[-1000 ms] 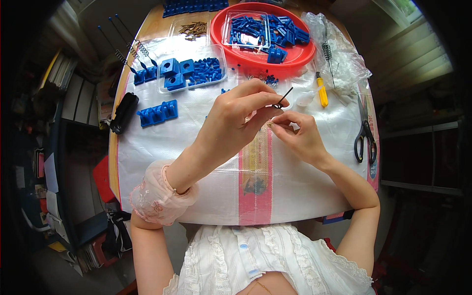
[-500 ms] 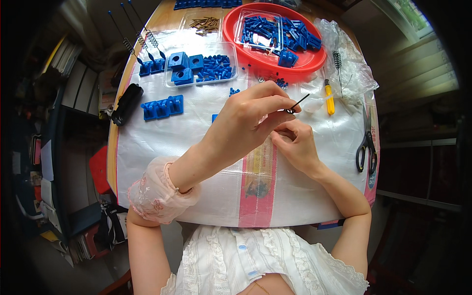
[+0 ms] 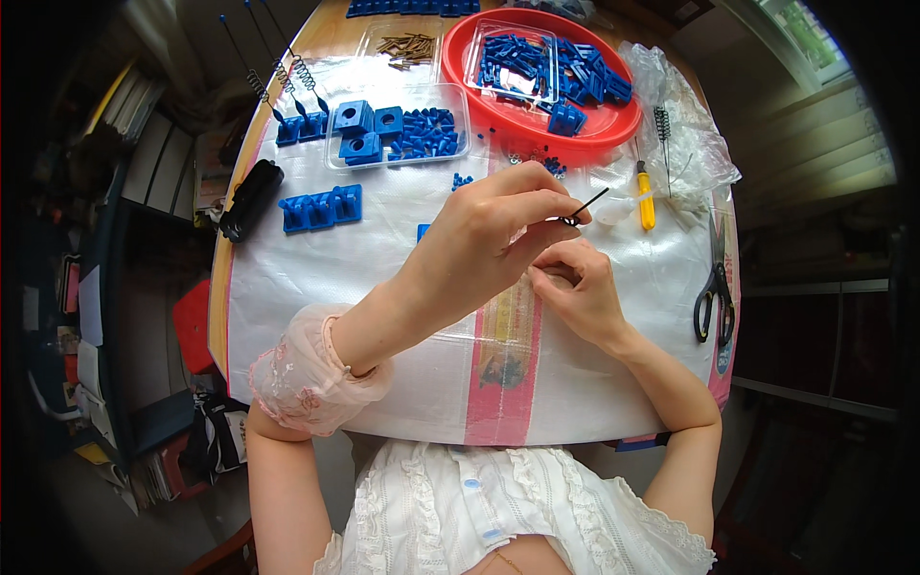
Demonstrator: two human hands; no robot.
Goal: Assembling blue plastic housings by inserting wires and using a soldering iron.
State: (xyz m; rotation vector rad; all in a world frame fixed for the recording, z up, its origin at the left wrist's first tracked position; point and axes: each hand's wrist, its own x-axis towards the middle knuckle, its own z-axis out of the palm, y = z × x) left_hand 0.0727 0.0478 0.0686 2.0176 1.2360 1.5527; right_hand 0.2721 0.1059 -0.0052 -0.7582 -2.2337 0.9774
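Note:
My left hand (image 3: 503,225) is raised over the middle of the table, its thumb and fingers closed on a black spring wire (image 3: 594,202). A straight end of the wire sticks out up and to the right, and a small coil shows at the fingertips. Just below and to the right, my right hand (image 3: 585,292) rests close to the sheet with thumb and fingers pinched together. Whatever lies between those fingers is hidden. A blue part (image 3: 423,232) peeks out beside my left hand.
Clear trays hold blue blocks and pegs (image 3: 422,134) and brass pins (image 3: 406,50). Behind stands a red basin (image 3: 613,120) of blue parts. Blue hook strips (image 3: 322,209), upright springs (image 3: 305,75), a yellow screwdriver (image 3: 646,201), scissors (image 3: 714,302) and a black case (image 3: 251,201) lie around.
The table and its things sit slightly shifted in the picture. Both hands keep almost the same pose, and the wire is still in my left fingers.

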